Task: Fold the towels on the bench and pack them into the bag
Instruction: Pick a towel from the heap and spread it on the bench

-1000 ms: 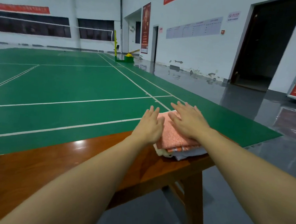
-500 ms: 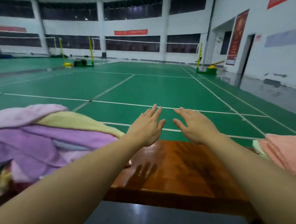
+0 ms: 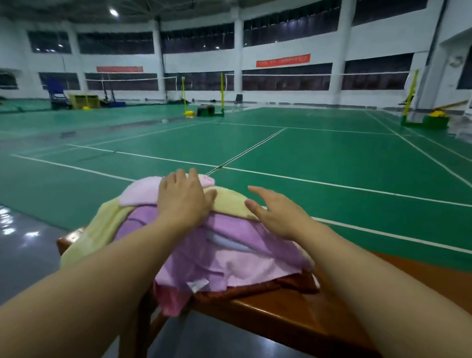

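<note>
A loose heap of unfolded towels (image 3: 222,252) lies on the left end of the wooden bench (image 3: 296,314): purple and pink ones in front, a pale yellow one (image 3: 229,204) across the top and down the left side. My left hand (image 3: 182,199) rests flat on top of the heap, fingers straight, over a light pink towel (image 3: 141,191). My right hand (image 3: 276,213) is open at the heap's right top edge, beside the yellow towel; whether it touches is unclear. No bag is in view.
The bench runs off to the right, its bare top (image 3: 421,277) showing. A dark red cloth (image 3: 285,284) lies under the heap. Beyond is a green badminton court (image 3: 317,158) with net posts; grey floor (image 3: 6,243) lies to the left.
My view has swung left from the folded orange stack to the unfolded heap. Both hands have moved over from the folded stack, across the bare bench, onto the top of the heap.
</note>
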The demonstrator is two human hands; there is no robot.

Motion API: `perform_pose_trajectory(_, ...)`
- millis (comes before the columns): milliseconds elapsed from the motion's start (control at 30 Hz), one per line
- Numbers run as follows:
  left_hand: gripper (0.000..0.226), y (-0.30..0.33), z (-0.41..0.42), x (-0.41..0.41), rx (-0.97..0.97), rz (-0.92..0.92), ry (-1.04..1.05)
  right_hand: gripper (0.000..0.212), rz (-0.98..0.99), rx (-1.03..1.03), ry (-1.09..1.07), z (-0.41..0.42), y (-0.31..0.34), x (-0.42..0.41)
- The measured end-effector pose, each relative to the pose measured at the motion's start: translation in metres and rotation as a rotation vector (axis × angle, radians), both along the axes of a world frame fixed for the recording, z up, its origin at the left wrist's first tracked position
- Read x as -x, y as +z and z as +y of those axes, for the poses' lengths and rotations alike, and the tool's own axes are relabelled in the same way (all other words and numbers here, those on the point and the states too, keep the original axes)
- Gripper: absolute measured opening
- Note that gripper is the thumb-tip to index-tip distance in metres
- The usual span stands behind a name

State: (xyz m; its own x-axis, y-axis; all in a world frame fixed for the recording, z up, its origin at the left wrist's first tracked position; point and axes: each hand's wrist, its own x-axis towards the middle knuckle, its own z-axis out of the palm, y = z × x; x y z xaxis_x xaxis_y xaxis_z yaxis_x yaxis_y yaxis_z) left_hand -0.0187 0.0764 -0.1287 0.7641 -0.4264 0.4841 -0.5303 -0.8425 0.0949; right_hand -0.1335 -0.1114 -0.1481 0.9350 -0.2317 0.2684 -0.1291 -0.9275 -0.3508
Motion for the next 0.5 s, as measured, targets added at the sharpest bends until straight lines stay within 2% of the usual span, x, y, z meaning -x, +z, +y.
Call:
perform_pose_trajectory(133, 0.043, 0.004, 0.004, -0.017, 0.088, 0.011, -0.036, 0.059, -0.045, -0.119, 0.028, 0.014, 0.007, -0.026)
perform_pose_trajectory(233, 0.034, 0.011, -0.003, -0.025, 0.186, 0.132, -0.056, 0.054, -0.187, -0.454, 0.026, 0.022, 0.009, -0.038)
perform_pose_trajectory(300, 0.033, 0.015, -0.006, -0.026, 0.323, 0.234, -0.093, 0.050, -0.265, -0.664, 0.024, 0.031, 0.012, -0.045)
perform_pose_trajectory(400, 0.023, 0.020, -0.011, -0.014, 0.569, 0.361, -0.292, 0.051, -0.299, -0.941, 0.021, 0.046, 0.020, -0.056)
perform_pose_trajectory(500, 0.020, 0.017, -0.022, 0.013, 0.576, 0.378, -0.522, 0.058, -0.273, -1.219, -0.085, 0.045, 0.028, -0.054)
